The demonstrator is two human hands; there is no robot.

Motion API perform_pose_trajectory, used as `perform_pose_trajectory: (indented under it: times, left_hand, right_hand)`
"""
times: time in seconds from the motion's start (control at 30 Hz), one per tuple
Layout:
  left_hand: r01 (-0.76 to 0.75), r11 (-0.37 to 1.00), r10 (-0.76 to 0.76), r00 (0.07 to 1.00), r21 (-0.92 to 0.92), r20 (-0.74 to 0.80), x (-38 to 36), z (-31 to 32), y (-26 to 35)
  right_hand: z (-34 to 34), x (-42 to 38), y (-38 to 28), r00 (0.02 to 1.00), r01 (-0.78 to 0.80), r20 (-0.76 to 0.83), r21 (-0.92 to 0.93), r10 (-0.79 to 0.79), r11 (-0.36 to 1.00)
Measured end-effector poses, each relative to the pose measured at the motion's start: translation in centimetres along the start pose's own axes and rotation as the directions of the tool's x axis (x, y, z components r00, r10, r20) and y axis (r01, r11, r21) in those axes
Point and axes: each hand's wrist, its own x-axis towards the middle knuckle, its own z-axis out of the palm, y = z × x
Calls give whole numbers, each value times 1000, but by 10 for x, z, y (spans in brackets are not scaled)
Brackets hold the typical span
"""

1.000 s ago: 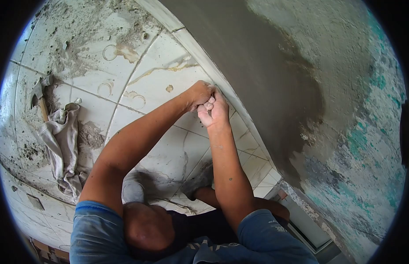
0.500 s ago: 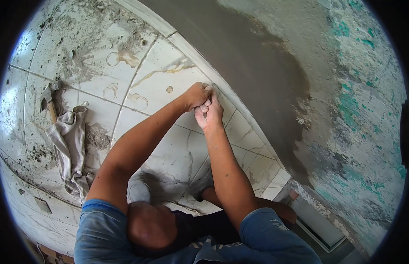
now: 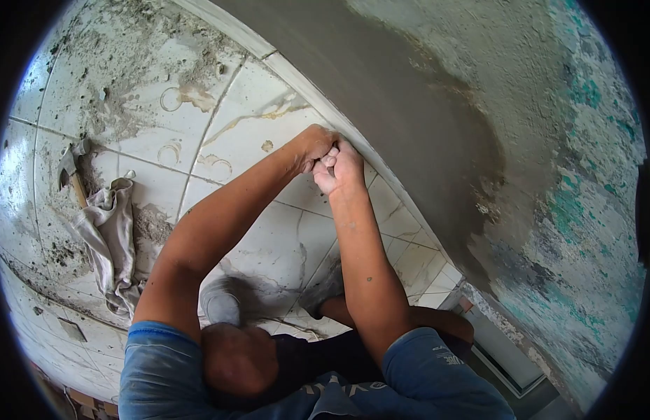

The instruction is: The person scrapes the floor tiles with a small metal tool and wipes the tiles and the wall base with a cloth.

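Observation:
My left hand (image 3: 316,145) and my right hand (image 3: 342,168) are pressed together above the white tiled floor (image 3: 269,234), close to the pale baseboard strip (image 3: 304,87). Fingers of both hands are curled against each other and look dusty with pale powder. Whatever lies between them, if anything, is hidden. Just beyond the hands rises the wall, with a smooth patch of damp grey plaster (image 3: 409,133).
A hammer-like tool (image 3: 71,168) with a wooden handle lies on the floor at the left, beside a crumpled, dirty cloth (image 3: 111,238). Rubble and dust (image 3: 150,56) cover the upper-left tiles. Peeling green paint (image 3: 570,203) marks the wall at the right.
Both hands remain together, with the fingers slightly more closed over each other. The view has shifted a little, so the floor items appear slightly farther left.

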Motion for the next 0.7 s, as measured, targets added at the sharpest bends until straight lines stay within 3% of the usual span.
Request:
perform_pose_trajectory:
  times: [0.03,0.1,0.13,0.17,0.23,0.27,0.37,0.47,0.6,0.7]
  left_hand:
    - [2,1000,-2,1000,2,0,-5,4,9]
    - [118,983,-127,990,-138,-59,-11,15,27]
    - [131,989,-125,989,-66,83,23,-5,11]
    - [123,991,-118,989,-55,87,27,-3,3]
    - [42,986,-45,999,-159,-15,19,-1,-1]
    - [-92,993,94,995,72,-18,10,-5,-7]
    - [-326,884,349,937,336,-8,-2,-7,-26]
    - [-273,919,279,960,285,20,-9,-6,-23]
    - [-320,887,344,939,332,-15,2,-5,-19]
    - [-223,938,244,968,265,-50,6,-7,-16]
  right_hand:
    - [6,4,-3,998,19,-52,-33,-21,999]
    - [8,16,-15,1000,8,10,-61,-8,998]
    - [8,18,-17,999,-14,-53,-67,10,998]
    - [11,18,-17,995,-31,-102,-76,24,997]
    - [4,14,-2,998,27,-55,-86,-32,996]
    - [-2,7,9,998,51,-43,-95,-55,994]
    - [-32,11,33,968,151,206,-25,-142,988]
    - [-35,11,30,967,106,230,27,-109,994]
    - [-27,9,22,972,50,229,20,-53,999]
    - [-19,9,19,991,15,133,46,-21,999]
